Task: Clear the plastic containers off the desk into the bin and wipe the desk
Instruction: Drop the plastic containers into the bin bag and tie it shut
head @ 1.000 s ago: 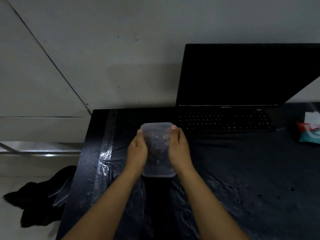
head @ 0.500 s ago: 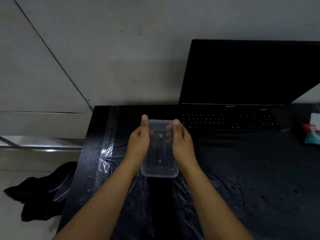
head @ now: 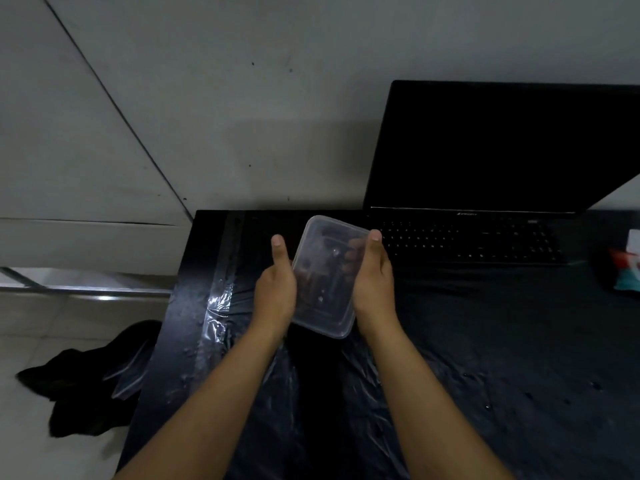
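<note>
A clear rectangular plastic container is held above the black desk, tilted with its far end turned to the right. My right hand grips its right side, thumb on the rim and fingers seen through the plastic underneath. My left hand is against its left side with the thumb straight up; its fingers are hidden beneath the container. On the floor left of the desk lies a black bin bag with a clear plastic piece showing in it.
An open black laptop stands at the back right of the desk. A red, white and teal packet lies at the right edge. Crinkled clear film covers the desk's left part, and droplets dot the surface. A grey wall stands behind.
The container has turned from straight to tilted, its far end swinging right. My left thumb has come off the rim and stands free. The view has shifted slightly.
</note>
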